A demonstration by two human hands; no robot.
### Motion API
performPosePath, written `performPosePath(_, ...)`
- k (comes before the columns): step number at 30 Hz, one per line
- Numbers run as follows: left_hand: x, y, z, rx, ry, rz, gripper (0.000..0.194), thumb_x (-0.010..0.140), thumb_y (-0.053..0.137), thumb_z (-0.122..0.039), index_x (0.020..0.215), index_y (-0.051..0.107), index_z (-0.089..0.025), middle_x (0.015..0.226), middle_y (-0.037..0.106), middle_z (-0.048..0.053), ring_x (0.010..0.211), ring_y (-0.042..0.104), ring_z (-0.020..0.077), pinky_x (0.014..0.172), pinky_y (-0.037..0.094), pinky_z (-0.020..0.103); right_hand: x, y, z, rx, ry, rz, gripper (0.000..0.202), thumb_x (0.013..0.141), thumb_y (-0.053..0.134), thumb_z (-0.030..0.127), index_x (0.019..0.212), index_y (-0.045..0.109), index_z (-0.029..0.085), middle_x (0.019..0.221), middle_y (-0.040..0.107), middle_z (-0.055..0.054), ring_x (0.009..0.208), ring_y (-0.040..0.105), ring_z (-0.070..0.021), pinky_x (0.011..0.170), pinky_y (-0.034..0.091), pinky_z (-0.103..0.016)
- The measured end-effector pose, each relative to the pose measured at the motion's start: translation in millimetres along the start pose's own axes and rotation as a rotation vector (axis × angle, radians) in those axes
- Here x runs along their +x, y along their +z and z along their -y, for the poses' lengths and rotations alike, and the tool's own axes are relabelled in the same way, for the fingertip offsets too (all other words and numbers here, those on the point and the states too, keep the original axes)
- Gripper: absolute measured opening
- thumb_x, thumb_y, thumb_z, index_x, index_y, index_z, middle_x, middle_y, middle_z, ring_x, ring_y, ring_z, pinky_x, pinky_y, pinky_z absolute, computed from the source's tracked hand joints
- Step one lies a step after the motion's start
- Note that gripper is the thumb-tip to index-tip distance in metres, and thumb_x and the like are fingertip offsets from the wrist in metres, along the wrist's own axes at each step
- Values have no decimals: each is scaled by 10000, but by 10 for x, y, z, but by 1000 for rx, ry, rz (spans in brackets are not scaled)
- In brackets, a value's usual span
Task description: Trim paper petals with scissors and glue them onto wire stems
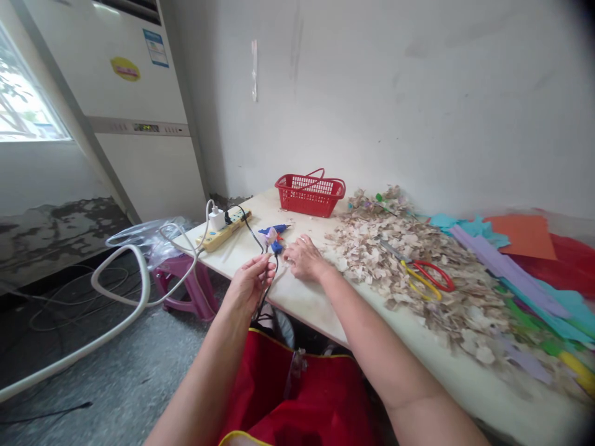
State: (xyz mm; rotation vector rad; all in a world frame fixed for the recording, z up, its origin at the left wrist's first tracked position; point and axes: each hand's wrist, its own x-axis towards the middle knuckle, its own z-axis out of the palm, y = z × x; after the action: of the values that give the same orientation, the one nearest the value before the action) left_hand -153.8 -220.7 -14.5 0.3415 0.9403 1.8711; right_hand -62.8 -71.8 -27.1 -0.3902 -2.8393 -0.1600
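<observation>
My left hand is raised at the table's front edge, its fingers pinched on the thin stem of a small pale purple flower. Just beyond it a blue glue gun lies on the table with its black cord running down over the edge. My right hand rests low over the tabletop, right of the glue gun, with fingers curled down; their tips are partly hidden, and I cannot make out anything in them. Many pale petal-like scraps are heaped to the right.
A red basket stands at the back. Scissors with red and yellow handles lie on the scraps. A power strip with plugs sits at the left edge, above a purple stool. Coloured sheets lie far right.
</observation>
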Motion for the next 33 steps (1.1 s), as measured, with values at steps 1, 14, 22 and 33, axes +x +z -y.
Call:
performPosePath(1, -1, 2, -1, 1, -2, 3, 111, 733, 564, -72, 840, 572, -100, 589, 592, 11, 434, 544, 56, 400, 452, 124, -1, -4, -1, 0, 2, -1, 228, 680, 490, 173, 858, 631, 194, 900, 597, -72, 945, 434, -225, 967, 152, -410)
performPosePath(14, -14, 29, -9, 6, -5, 24, 115, 741, 539, -64, 847, 563, -100, 585, 587, 9, 435, 542, 55, 398, 453, 120, 15, 46, -98, 274, 155, -138, 179, 666, 506, 138, 805, 611, 177, 695, 610, -16, 713, 531, -149, 821, 329, -311)
performPosePath(22, -2, 62, -26, 9, 3, -11, 106, 731, 562, -72, 834, 571, -99, 595, 597, 16, 424, 541, 55, 383, 449, 121, -17, -49, -105, 1266, 383, -262, 221, 605, 611, 210, 819, 578, 165, 610, 591, 33, 503, 541, -96, 516, 451, -229)
performPosePath(33, 33, 50, -9, 14, 20, 4, 77, 748, 558, -88, 823, 573, -101, 624, 606, 22, 446, 554, 56, 397, 460, 124, -147, -152, -125, 1573, 402, -231, 193, 662, 610, 259, 793, 510, 160, 639, 644, -1, 513, 628, -136, 501, 493, -240)
